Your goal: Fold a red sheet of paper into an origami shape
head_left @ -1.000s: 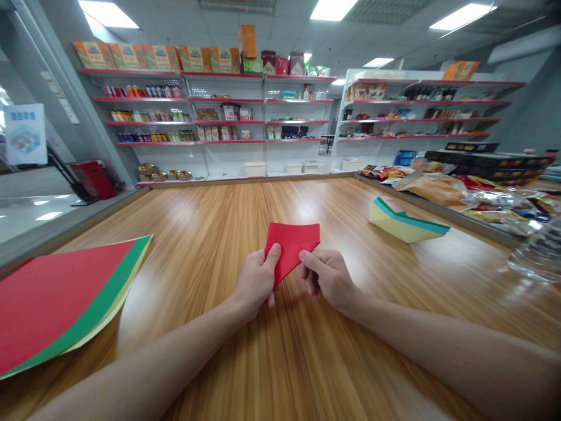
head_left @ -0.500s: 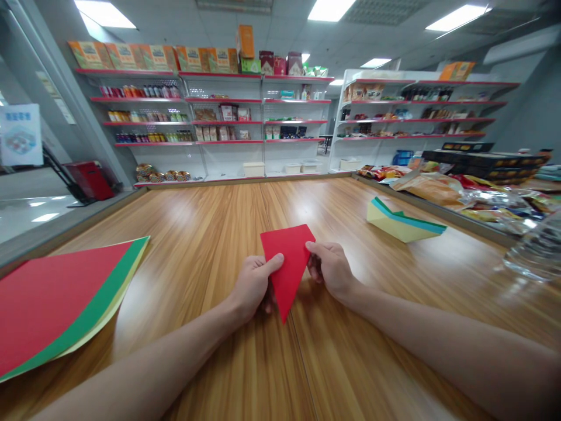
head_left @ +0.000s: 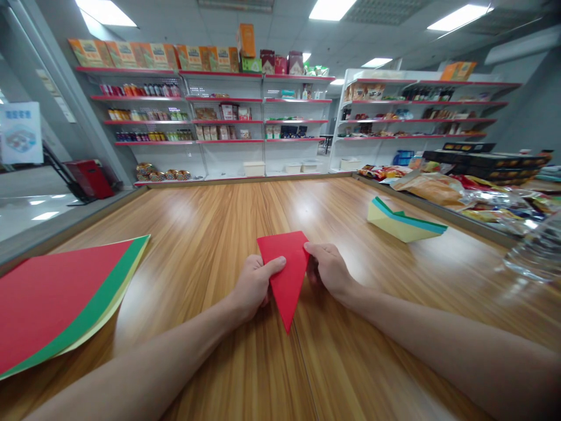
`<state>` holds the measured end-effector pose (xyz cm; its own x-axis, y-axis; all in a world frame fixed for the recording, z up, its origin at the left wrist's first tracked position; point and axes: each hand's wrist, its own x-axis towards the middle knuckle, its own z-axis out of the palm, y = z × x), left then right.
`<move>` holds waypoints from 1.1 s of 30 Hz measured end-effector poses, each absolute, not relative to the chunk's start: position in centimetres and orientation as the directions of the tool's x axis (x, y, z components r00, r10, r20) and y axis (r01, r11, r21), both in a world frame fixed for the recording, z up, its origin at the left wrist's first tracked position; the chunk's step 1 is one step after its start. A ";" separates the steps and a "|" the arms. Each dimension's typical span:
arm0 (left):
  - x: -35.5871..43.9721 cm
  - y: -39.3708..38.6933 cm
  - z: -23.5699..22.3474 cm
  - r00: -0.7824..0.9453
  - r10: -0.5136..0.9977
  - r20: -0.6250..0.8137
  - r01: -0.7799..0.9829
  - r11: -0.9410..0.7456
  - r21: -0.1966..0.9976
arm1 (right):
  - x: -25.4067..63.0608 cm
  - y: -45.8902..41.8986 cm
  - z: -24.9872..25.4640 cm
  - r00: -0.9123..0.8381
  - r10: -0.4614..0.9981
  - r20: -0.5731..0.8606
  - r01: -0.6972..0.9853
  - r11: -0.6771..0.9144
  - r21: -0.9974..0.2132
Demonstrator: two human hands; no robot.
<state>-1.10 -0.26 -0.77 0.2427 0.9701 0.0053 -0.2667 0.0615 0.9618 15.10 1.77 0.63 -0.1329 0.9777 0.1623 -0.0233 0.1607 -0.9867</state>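
Note:
A folded red paper (head_left: 286, 275), shaped like a narrow triangle with its tip pointing toward me, lies low over the wooden table (head_left: 210, 234). My left hand (head_left: 253, 285) pinches its left edge with the thumb on top. My right hand (head_left: 329, 270) grips its upper right corner, fingers curled. Both hands are closed on the paper.
A stack of red, green and yellow sheets (head_left: 56, 298) lies at the left edge. Folded yellow, green and blue papers (head_left: 403, 224) sit at the right. Snack packets (head_left: 438, 187) and a clear plastic bottle (head_left: 537, 251) crowd the right side. Store shelves (head_left: 219, 123) stand behind.
The red paper has turned from a wide shape held up to a narrow triangle pointing at me, and has come lower and nearer. Both hands kept hold of it.

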 end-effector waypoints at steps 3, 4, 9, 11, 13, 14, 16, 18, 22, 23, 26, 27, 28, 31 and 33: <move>-1.0 -0.1 -0.5 0.170 0.985 -0.005 -0.317 0.059 0.947 | 15.0 1.5 0.4 -0.316 0.941 0.124 -0.088 0.101 -0.991; -1.1 -0.1 -0.3 0.158 0.987 -0.001 -0.338 0.055 0.940 | 15.0 1.3 0.3 -0.390 0.913 0.118 -0.092 0.089 -0.992; -1.1 -0.3 -0.1 0.177 0.981 0.080 -0.305 -0.023 0.952 | 15.0 0.7 0.3 -0.479 0.870 0.113 -0.006 0.126 -0.992; -1.0 -0.5 -0.1 0.165 0.975 0.147 -0.250 -0.103 0.963 | 15.0 0.6 0.3 -0.435 0.891 0.128 0.034 0.158 -0.987; -0.8 -0.7 0.0 0.133 0.974 0.182 -0.234 -0.147 0.961 | 14.9 0.6 0.3 -0.416 0.896 0.158 0.023 0.183 -0.983; -0.8 -0.8 0.0 0.109 0.977 0.181 -0.241 -0.150 0.959 | 14.8 0.6 0.3 -0.424 0.890 0.168 -0.004 0.184 -0.983; -0.7 -0.9 0.1 0.065 0.987 0.150 -0.245 -0.130 0.961 | 14.8 0.6 0.2 -0.481 0.860 0.169 -0.068 0.156 -0.985; -0.5 -1.0 0.3 0.048 0.992 0.118 -0.235 -0.103 0.966 | 14.8 0.5 0.2 -0.538 0.828 0.159 -0.103 0.123 -0.987; -0.3 -1.4 0.7 0.012 0.992 0.126 -0.155 -0.123 0.980 | 14.9 0.4 0.4 -0.481 0.865 0.144 -0.035 0.145 -0.989; -0.2 -1.5 0.7 -0.008 0.990 0.139 -0.124 -0.139 0.982 | 14.8 0.4 0.5 -0.455 0.878 0.152 -0.011 0.165 -0.986; -0.2 -1.6 0.8 -0.056 0.986 0.154 -0.079 -0.159 0.984 | 14.8 0.3 0.6 -0.435 0.881 0.185 0.013 0.211 -0.977; -0.2 -1.6 0.8 -0.063 0.987 0.148 -0.084 -0.153 0.985 | 14.7 0.3 0.6 -0.449 0.875 0.181 -0.006 0.200 -0.980; -0.2 -1.5 0.8 -0.067 0.988 0.142 -0.095 -0.148 0.984 | 14.7 0.2 0.5 -0.476 0.864 0.165 -0.033 0.170 -0.985; -0.3 -1.4 0.7 -0.070 0.991 0.118 -0.134 -0.127 0.983 | 14.6 0.0 0.2 -0.596 0.798 0.085 -0.101 0.031 -0.994; -0.3 -1.3 0.6 -0.082 0.990 0.116 -0.142 -0.126 0.982 | 14.6 -0.2 0.1 -0.636 0.769 0.065 -0.096 0.004 -0.995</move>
